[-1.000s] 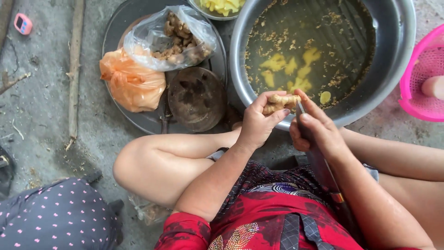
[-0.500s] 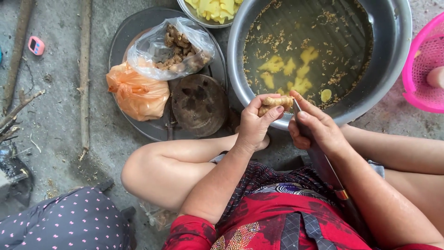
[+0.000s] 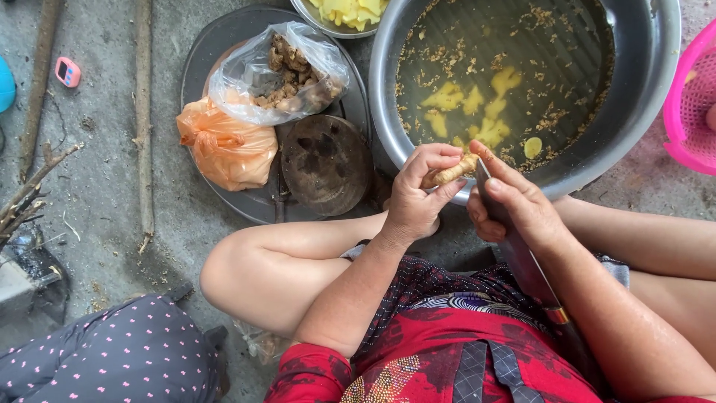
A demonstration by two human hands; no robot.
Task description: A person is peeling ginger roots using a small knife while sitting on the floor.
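Grey concrete floor (image 3: 104,224) lies under everything, with some dry sticks at the left side. Biggest thing on it is a metal basin (image 3: 649,82), holding murky water with several yellow peeled pieces (image 3: 477,112) and many bits of brown skin floating. Beside it is a round flat tray (image 3: 224,45), and on the tray lie a clear plastic bag of unpeeled ginger (image 3: 287,71), a tied orange bag (image 3: 224,145) and a dark round lid (image 3: 326,164). At the top edge a small bowl (image 3: 343,11) is filled with pale yellow peeled pieces, and a pink basket (image 3: 690,104) shows at the right edge. The person sits low, just at the rim of the basin. The left hand (image 3: 418,198) is closed around a ginger root (image 3: 450,174), held above the rim. The right hand (image 3: 514,205) grips a knife (image 3: 526,261), with the blade set against the root. I judge the work is partly done: some pieces are already peeled, but the clear bag is not yet empty.
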